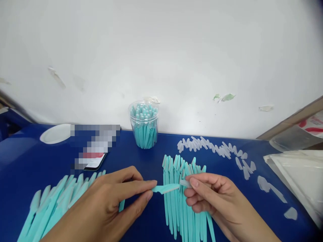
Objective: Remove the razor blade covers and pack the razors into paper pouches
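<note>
Left hand (pixel 108 205) pinching teal razor (pixel 164 188), right hand (pixel 214 198) holding seemingly clear cap (pixel 185 183)

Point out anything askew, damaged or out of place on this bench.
Nothing looks damaged on the blue table. A few clear caps lie scattered away from the main cap row. On the white wall, torn tape scraps cling.

A white wall (pixel 161 50) with scuffs and bits of peeling tape rises behind a glossy blue desk (pixel 22 164). Even, soft light falls across both. A brown cardboard edge (pixel 292 119) leans at the right.
</note>
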A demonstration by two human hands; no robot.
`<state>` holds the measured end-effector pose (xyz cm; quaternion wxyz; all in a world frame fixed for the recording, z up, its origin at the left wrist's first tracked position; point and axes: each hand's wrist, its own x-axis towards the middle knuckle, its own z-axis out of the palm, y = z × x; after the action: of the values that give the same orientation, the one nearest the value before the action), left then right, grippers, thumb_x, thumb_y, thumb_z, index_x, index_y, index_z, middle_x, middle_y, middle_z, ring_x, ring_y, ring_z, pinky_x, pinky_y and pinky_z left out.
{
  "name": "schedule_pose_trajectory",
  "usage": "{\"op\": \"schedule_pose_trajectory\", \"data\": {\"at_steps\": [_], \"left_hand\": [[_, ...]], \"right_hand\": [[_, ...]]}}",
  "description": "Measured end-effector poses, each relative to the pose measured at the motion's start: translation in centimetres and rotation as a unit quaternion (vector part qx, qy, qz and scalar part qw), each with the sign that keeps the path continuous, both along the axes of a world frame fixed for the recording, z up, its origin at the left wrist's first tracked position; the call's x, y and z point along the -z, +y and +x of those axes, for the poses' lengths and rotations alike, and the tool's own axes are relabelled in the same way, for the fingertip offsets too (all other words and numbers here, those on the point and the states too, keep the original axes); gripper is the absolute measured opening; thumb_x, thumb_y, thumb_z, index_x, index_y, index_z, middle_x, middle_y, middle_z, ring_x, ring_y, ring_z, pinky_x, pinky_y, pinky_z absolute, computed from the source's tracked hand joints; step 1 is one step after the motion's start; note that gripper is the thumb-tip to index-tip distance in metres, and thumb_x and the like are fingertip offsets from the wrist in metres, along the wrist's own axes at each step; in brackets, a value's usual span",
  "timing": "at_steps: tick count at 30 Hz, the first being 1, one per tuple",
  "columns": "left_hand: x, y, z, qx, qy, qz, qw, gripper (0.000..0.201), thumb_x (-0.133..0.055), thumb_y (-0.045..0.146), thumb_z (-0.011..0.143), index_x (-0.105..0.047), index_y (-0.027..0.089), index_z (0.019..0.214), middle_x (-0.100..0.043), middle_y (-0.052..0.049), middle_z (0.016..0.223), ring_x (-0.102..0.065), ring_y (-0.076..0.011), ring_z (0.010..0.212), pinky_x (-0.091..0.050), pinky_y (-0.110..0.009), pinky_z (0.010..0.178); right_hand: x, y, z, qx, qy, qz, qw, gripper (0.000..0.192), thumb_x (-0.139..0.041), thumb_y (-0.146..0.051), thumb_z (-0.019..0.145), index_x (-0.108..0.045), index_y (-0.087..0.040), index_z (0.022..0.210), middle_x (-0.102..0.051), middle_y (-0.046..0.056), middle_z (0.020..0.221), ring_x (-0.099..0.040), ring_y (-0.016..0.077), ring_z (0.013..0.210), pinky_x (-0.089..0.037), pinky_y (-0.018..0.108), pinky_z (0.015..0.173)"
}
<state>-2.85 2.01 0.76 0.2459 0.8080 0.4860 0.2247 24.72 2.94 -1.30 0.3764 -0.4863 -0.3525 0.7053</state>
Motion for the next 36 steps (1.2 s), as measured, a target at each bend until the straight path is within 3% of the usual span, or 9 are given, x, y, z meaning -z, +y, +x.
{"op": "schedule_pose_trajectory", "data": {"at_steps": [10,13,18,25,30,36], "left_hand": [[-0.1,-1.1,1.9,0.036,-0.018,0.048,0.998,0.036,-0.062,0.026,0.103,-0.074,0.045,0.131,-0.072,0.004,0.091,-0.067,-0.0094,0.071,-0.049,-0.022,0.063],[-0.3,-1.3,2.1,0.025,-0.025,0.074,0.997,0.034,-0.064,0.025,0.103,-0.073,0.04,0.132,-0.074,0.003,0.097,-0.069,-0.0107,0.077,-0.051,-0.023,0.068],[-0.9,-0.6,0.9,0.076,0.003,0.063,0.995,0.034,-0.057,0.024,0.107,-0.072,0.039,0.134,-0.074,0.002,0.098,-0.069,-0.0107,0.079,-0.048,-0.022,0.067],[-1.5,-0.3,0.0,-0.034,0.029,-0.057,0.997,0.027,-0.058,0.041,0.104,-0.082,0.029,0.106,-0.075,0.0,0.08,-0.071,-0.0174,0.075,-0.054,-0.022,0.064],[-1.1,-0.5,0.3,-0.071,0.013,-0.137,0.988,0.033,-0.057,0.045,0.101,-0.082,0.027,0.093,-0.072,0.0,0.072,-0.072,-0.0208,0.079,-0.056,-0.022,0.063],[-1.0,-0.4,0.2,-0.093,0.004,-0.175,0.98,0.035,-0.057,0.048,0.099,-0.081,0.025,0.086,-0.072,-0.001,0.074,-0.073,-0.023,0.086,-0.056,-0.021,0.062]], "right_hand": [[-0.4,-0.9,-0.4,-0.106,-0.013,0.03,0.994,0.023,-0.087,-0.046,0.087,-0.087,-0.025,0.095,-0.083,0.006,0.081,-0.077,0.0162,0.069,-0.066,0.027,0.068],[-0.8,-1.1,-0.5,-0.104,-0.011,0.052,0.993,0.02,-0.085,-0.044,0.089,-0.087,-0.025,0.095,-0.082,0.005,0.081,-0.077,0.0155,0.071,-0.065,0.026,0.068],[-0.3,-0.5,-0.1,-0.078,-0.005,0.069,0.995,0.018,-0.083,-0.042,0.092,-0.086,-0.024,0.095,-0.082,0.004,0.08,-0.076,0.0124,0.07,-0.063,0.02,0.065],[0.6,-0.5,0.4,-0.051,0.002,0.072,0.996,0.018,-0.083,-0.041,0.093,-0.086,-0.024,0.098,-0.082,0.003,0.083,-0.078,0.0128,0.075,-0.064,0.02,0.069],[0.8,-0.8,0.3,-0.047,-0.001,0.073,0.996,0.015,-0.082,-0.04,0.094,-0.086,-0.026,0.099,-0.083,0.002,0.085,-0.079,0.013,0.077,-0.065,0.02,0.071],[0.8,-0.8,0.0,-0.049,-0.002,0.078,0.996,0.016,-0.082,-0.04,0.093,-0.086,-0.026,0.097,-0.083,0.003,0.085,-0.079,0.0131,0.077,-0.065,0.02,0.072]]}}
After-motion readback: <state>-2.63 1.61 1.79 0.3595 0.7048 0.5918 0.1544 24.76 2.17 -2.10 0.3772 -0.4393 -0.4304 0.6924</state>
